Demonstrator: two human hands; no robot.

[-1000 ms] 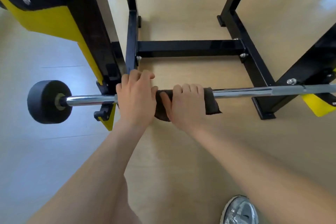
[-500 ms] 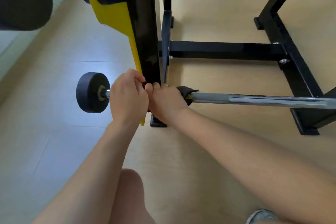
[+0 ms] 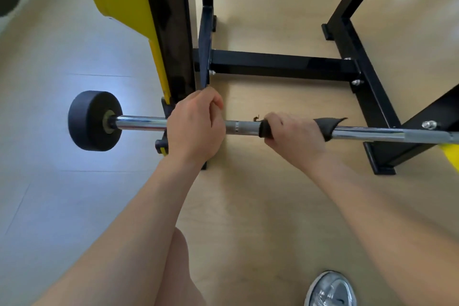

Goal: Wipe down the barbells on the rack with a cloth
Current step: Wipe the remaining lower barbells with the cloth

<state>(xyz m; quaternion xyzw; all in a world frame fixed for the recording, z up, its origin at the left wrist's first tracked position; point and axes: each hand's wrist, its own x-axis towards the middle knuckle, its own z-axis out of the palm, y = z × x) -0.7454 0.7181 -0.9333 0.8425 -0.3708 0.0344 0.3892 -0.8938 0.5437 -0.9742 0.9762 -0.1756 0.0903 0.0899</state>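
My right hand (image 3: 295,139), fingers wrapped round the black cloth (image 3: 328,127), has slid away from my left hand (image 3: 196,129), which is curled on the barbell (image 3: 141,123). Mid-wipe: the next stroke should run further right.

We see a chrome barbell (image 3: 141,123) with black end weight (image 3: 92,120), black cloth (image 3: 326,129). We log rack (image 3: 280,64) black with yellow panels, floor (image 3: 273,206) tan wood-grain.

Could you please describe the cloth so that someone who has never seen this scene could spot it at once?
Start at the black and yellow rack and find the lower barbell, the chrome bar with a round black weight at its left end. The cloth is the dark fabric wrapped round that bar under the right hand: the only soft, matte thing on the shiny metal.
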